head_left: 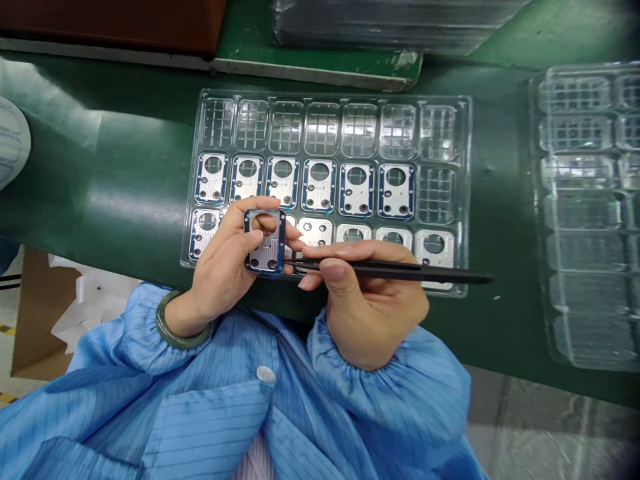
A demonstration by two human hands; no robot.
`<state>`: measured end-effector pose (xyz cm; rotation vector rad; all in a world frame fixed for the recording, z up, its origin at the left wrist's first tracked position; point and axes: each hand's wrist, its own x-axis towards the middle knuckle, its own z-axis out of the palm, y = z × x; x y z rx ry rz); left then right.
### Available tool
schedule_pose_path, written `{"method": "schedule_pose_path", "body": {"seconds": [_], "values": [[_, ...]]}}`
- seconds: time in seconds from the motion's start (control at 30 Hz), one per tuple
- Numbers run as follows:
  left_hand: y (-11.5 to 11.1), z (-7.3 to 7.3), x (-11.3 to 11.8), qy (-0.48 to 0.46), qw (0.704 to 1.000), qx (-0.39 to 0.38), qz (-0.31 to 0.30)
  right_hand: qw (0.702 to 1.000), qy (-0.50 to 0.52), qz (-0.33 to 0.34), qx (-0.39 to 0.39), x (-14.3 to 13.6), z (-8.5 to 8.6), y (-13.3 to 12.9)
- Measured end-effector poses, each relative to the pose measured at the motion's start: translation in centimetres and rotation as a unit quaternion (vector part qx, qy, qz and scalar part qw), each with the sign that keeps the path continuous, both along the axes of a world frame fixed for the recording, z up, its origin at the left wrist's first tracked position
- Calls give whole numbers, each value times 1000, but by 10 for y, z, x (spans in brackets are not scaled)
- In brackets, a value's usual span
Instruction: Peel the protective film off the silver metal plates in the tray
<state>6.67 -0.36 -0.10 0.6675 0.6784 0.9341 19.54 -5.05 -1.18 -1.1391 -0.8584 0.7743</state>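
My left hand (pixel 220 267) grips a small silver metal plate (pixel 266 252) with a blue edge, one large round hole and smaller holes near its lower end. The thumb lies over the plate's front. In my right hand (pixel 373 293) are black tweezers (pixel 390 269), held like a pen, their tips at the plate's lower right edge. Whether the tips touch it I cannot tell. Beneath both hands lies a clear plastic tray (pixel 467 200). Several similar plates (pixel 319 190) sit in its middle and front rows; my hands hide part of the front row.
More clear trays (pixel 580 280) lie at the right. Behind the main tray is a green raised board (pixel 320 70), with a dark stack (pixel 390 27) and a brown box (pixel 110 27). A round white object (pixel 13 143) stands at the left edge, and a cardboard box (pixel 37 313) below.
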Motion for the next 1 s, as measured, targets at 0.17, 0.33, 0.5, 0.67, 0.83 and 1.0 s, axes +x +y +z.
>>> {"method": "schedule_pose_path", "body": {"seconds": [0.17,0.33,0.5,0.67,0.83,1.0], "values": [[0,-1,1,19,1000,5,5,1000,-28,-8,10,-1,3,1],[0,-1,1,29,1000,-2,4,998,-59,-18,29,-3,3,0],[1,0,1,14,1000,-5,4,994,-82,5,73,0,-2,-4],[2,0,-1,9,1000,-29,0,981,-157,58,98,8,-4,-10],[2,0,-1,8,999,-31,-2,955,-250,101,125,14,-1,-13],[2,1,-1,5,999,-34,-9,955,-234,92,158,14,1,-9]]}}
